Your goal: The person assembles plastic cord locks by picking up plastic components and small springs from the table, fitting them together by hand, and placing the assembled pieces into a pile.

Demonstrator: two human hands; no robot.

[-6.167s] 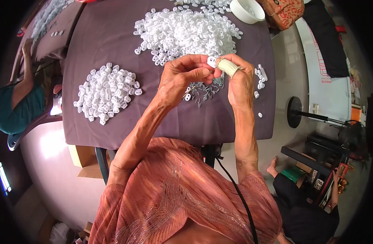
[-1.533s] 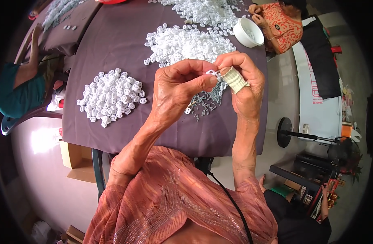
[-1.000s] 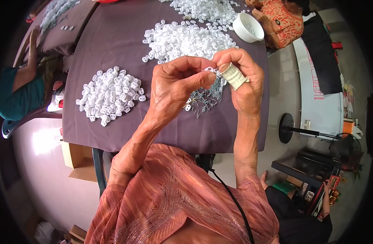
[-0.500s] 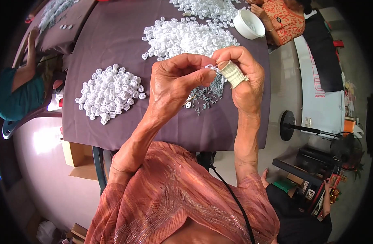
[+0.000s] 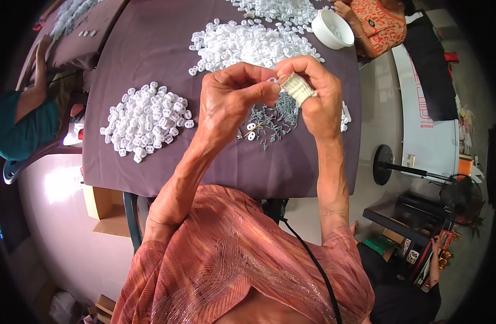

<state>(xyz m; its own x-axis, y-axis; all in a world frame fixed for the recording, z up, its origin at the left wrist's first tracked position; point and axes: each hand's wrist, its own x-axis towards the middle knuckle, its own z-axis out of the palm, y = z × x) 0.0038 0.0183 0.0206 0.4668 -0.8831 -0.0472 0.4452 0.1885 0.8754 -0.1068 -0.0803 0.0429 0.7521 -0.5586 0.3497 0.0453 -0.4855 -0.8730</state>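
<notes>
My left hand (image 5: 226, 102) is closed in a pinch on a small white plastic piece (image 5: 273, 80) with a hole, mostly hidden by the fingers. Close against it, my right hand (image 5: 324, 92) is pinched too; what its fingertips hold is too small to make out. A cream knitted finger sleeve (image 5: 298, 89) wraps the right thumb. Below the hands lies a scatter of small grey pins or springs (image 5: 270, 125). Among them are a white two-holed piece (image 5: 252, 136) and a thin tan stick (image 5: 254, 129).
A heap of white pieces (image 5: 145, 121) sits at left on the brown-covered table (image 5: 215, 175); a larger heap (image 5: 248, 46) lies beyond my hands. A white bowl (image 5: 333, 29) stands far right beside a person in orange (image 5: 380, 24). Another person in teal (image 5: 29, 124) sits left.
Both hands have shifted slightly up and left, still pinched together. More of the grey bits shows below them, and some white pieces have come into view beside the right wrist.
</notes>
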